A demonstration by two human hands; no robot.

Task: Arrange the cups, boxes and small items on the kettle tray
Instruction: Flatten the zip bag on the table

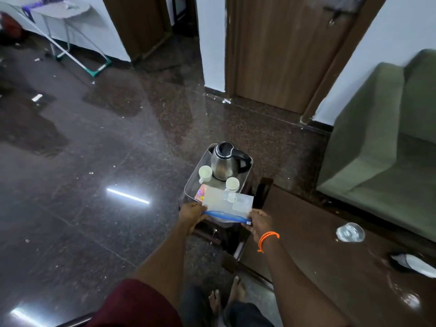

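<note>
Kettle tray (190, 185) sits on a small dark stand in front of me, beside the long brown surface (306, 232). Steel kettle (224, 165) with black handle stands at the far end of the tray. One white cup (205, 173) just left of the kettle, a second white cup (232, 184) near its front right. A pink packet (200, 193) lies flat at the tray's near left. I hold a clear zip bag (227, 205) with a blue seal strip over the tray's near end: my left hand (192, 214) pinches its left edge, my right hand (259, 223) grips its right corner. Small pale items show through the bag; can't tell what. Orange wristband (267, 239) on my right wrist. A clear glass (350, 232) stands on the surface to the right, well apart from the tray.
</note>
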